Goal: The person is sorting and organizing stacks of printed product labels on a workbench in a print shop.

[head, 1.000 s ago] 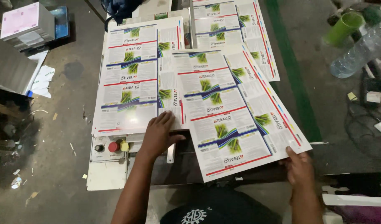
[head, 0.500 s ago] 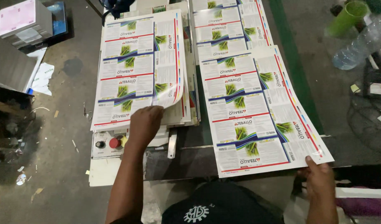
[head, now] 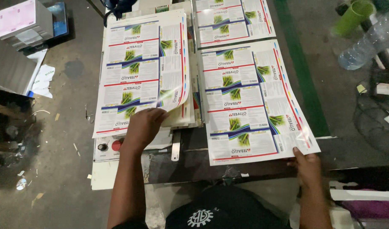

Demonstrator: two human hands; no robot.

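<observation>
The left hand [head: 143, 125] lies on the stack of printed sheets [head: 139, 72], its fingers [head: 158, 114] loosely bent, tucked under the curled lower right corner of the top sheet and lifting it off the stack. The right hand [head: 307, 165] pinches the lower right corner of a single printed sheet [head: 249, 101], thumb on top, the other fingers hidden beneath. That sheet lies flat on the desk [head: 194, 159], just to the right of the stack, its near edge overhanging. A red button [head: 116, 145] sits below the stack, beside the left wrist.
</observation>
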